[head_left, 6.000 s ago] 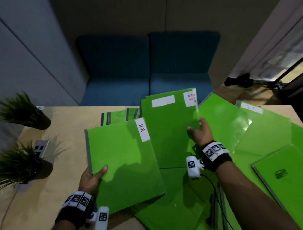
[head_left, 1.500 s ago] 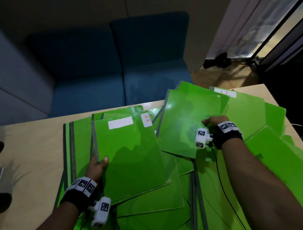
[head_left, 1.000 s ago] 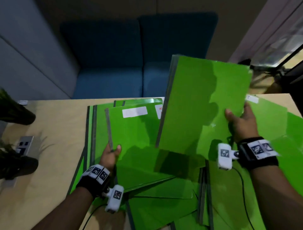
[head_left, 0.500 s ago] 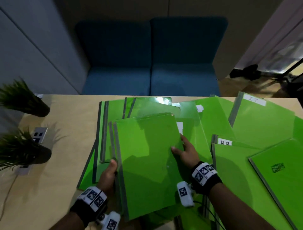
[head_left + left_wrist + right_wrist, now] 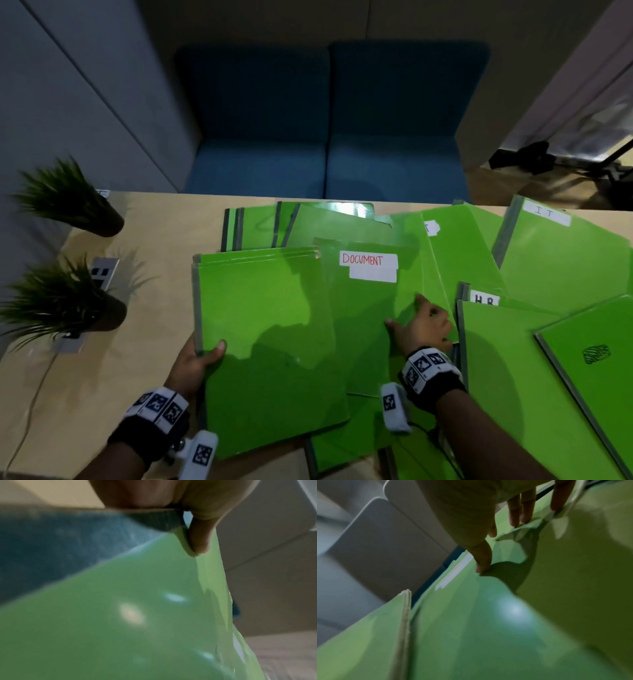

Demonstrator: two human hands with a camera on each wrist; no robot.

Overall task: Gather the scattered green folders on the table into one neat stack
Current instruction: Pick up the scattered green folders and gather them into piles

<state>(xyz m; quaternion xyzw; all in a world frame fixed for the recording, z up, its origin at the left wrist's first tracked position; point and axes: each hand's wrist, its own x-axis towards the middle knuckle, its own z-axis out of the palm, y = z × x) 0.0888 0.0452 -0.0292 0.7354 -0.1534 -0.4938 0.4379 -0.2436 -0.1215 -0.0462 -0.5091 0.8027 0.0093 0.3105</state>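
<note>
A pale wooden worktop carries overlapping green folders spread across its middle and right. Two potted plants and a socket plate sit at its left edge.

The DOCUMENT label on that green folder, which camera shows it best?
The head view: the DOCUMENT label faces the camera, its red lettering readable, just above the right hand. The right wrist view shows it only as a blurred white strip seen edge-on beyond the thumb. The left wrist view does not show it, only the green folder that hand grips.
</note>
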